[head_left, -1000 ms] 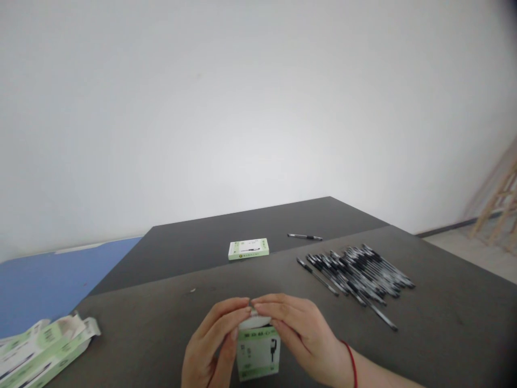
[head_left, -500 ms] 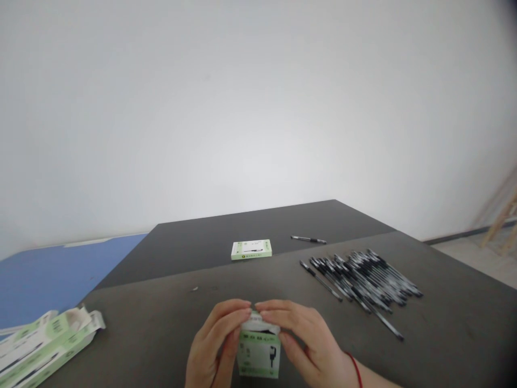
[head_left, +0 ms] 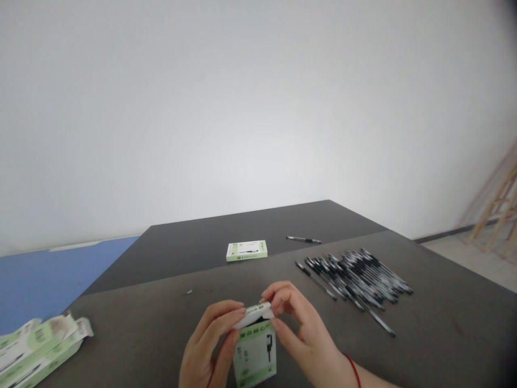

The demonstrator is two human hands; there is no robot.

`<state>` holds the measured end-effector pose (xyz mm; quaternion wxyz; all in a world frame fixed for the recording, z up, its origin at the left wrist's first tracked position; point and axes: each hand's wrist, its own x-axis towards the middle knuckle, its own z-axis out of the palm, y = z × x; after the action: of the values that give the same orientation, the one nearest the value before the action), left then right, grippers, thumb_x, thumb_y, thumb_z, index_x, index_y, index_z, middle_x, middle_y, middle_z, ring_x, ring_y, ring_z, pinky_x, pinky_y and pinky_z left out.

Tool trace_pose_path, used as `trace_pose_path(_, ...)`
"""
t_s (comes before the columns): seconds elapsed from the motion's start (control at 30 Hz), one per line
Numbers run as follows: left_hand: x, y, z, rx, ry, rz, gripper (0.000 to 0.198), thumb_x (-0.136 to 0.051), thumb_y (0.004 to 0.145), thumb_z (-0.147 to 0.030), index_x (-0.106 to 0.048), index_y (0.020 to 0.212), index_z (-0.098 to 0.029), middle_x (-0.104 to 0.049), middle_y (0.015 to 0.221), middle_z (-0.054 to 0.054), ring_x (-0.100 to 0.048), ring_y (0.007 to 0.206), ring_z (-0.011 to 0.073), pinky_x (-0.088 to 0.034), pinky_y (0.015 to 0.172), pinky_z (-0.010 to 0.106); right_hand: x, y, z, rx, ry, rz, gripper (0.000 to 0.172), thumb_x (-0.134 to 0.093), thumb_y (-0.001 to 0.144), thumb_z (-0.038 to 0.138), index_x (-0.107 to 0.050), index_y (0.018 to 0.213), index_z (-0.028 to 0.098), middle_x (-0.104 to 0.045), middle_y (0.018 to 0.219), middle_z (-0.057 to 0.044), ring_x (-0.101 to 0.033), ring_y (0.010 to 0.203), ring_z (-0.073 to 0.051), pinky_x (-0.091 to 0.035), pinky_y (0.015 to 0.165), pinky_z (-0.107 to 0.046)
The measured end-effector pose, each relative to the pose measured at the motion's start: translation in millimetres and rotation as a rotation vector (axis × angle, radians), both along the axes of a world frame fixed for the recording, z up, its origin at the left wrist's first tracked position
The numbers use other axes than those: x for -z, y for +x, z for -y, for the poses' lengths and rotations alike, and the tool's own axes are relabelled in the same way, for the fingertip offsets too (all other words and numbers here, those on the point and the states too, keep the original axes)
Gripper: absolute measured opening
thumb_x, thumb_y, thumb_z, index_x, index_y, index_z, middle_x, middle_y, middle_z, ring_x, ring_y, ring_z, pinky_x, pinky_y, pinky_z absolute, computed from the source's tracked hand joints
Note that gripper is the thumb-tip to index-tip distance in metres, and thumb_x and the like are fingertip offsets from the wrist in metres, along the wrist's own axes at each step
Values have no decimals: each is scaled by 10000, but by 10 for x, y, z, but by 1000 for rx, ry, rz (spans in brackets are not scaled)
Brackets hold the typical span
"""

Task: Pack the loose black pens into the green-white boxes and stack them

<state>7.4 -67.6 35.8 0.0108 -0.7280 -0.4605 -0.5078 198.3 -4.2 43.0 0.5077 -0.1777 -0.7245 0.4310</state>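
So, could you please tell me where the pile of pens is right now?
In the head view, the pile of pens lies on the dark table, beyond and to the right of the right hand.

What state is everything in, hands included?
Held box: upright, slightly tilted, top not fully shut
Flap: partly raised, dark gap beneath
Left hand: on the box's left side and flap
Right hand: at the flap's right end
Far box: flat, visible sides shut
Left boxes: lying down, near-side ends out of frame
Pens: loosely heaped
Lone pen: lying apart
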Motion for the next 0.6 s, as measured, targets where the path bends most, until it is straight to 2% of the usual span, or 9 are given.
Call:
trace_pose_path(0.3, -40, 13, -9, 23, -15, 15, 262, -503, 929, -135, -615, 1125, -269, -616, 1108, 10, -625, 1002, 111, -505, 843, 174, -24, 57, -40, 4, 53, 57, 140, -529, 911, 95, -493, 853, 217, -535, 1093, -15, -565, 1006, -129, -438, 891, -255)
trace_pose_path(0.43, -62, 8, 1, 46, -20, 8, 261, -490, 936, -139, -613, 1127, -267, -620, 1098, 13, -630, 984, 112, -513, 820, 176, -58, 84, -32, 24, 139, 65, 173, -526, 881, 51, -498, 876, 222, -531, 1128, -18, -571, 1036, -131, -444, 904, -258)
trace_pose_path(0.6, -51, 23, -10, 56, 14, -23, 269, -485, 937, -121, -612, 1131, -257, -615, 1100, 19, -624, 992, 106, -504, 841, 168, -119, 99, -20, -10, 161, 52, 179, -536, 849, 34, -496, 844, 209, -535, 1124, -24, -587, 991, -122, -454, 877, -243)
